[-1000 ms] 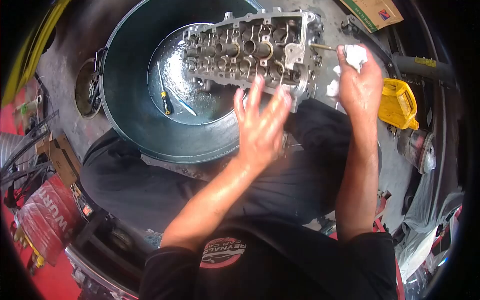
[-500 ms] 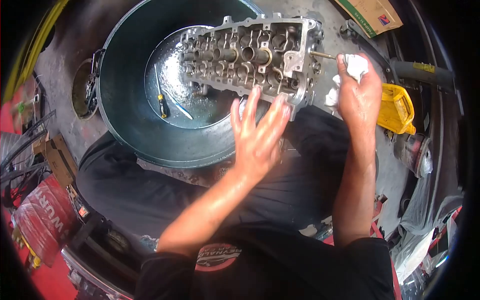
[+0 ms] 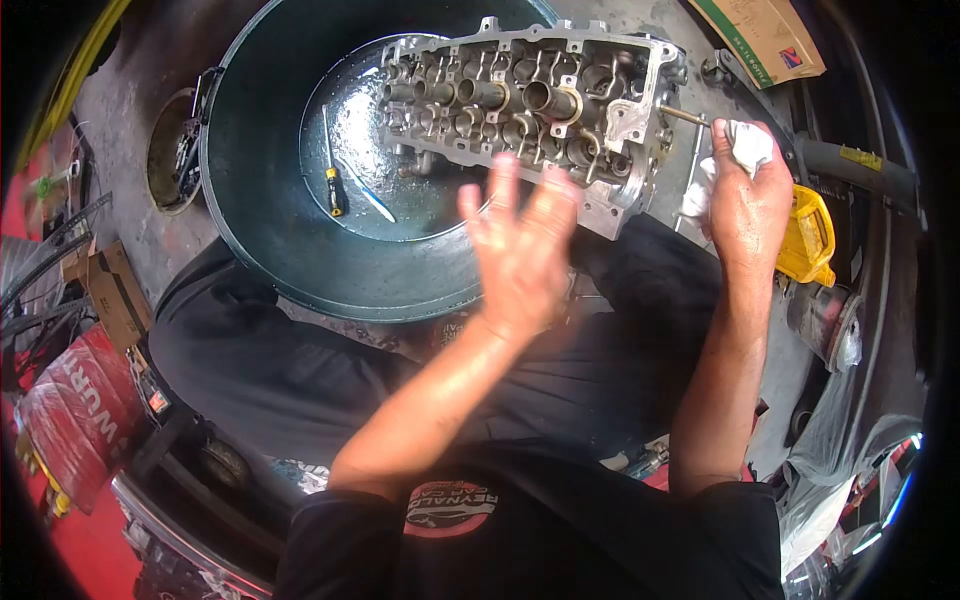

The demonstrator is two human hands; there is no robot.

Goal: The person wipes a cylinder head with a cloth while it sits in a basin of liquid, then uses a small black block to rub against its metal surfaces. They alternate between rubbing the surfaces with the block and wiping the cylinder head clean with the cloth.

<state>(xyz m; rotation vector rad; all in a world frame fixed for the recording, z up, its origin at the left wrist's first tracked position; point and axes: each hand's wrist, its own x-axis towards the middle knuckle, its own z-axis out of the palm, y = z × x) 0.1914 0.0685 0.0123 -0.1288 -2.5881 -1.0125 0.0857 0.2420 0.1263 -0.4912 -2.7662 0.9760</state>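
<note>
A metal engine cylinder head [image 3: 590,190] lies tilted across the upper right of a dark round tub, its valve side and round bores facing me. From its right end sticks a thin brass-coloured rod [image 3: 686,116]. My right hand [image 3: 748,215] is closed around a crumpled white rag [image 3: 749,146], thumb right at the rod's outer end. My left hand [image 3: 525,255] is open and motion-blurred, fingers spread, just below the head's near edge. It holds nothing, and its fingertips overlap that edge in this view.
Inside the dark tub [image 3: 245,220] lie a yellow-and-black screwdriver [image 3: 333,192] and a blue-and-white slim tool [image 3: 368,190] on a wet, shiny bottom. At right stands a yellow jug [image 3: 808,235]. A cardboard box [image 3: 765,40] lies at the upper right, another box [image 3: 118,300] at left.
The view has shifted slightly, so most things sit farther right. My left hand has come away a little from the cylinder head's near edge. My right hand keeps its grip on the rag.
</note>
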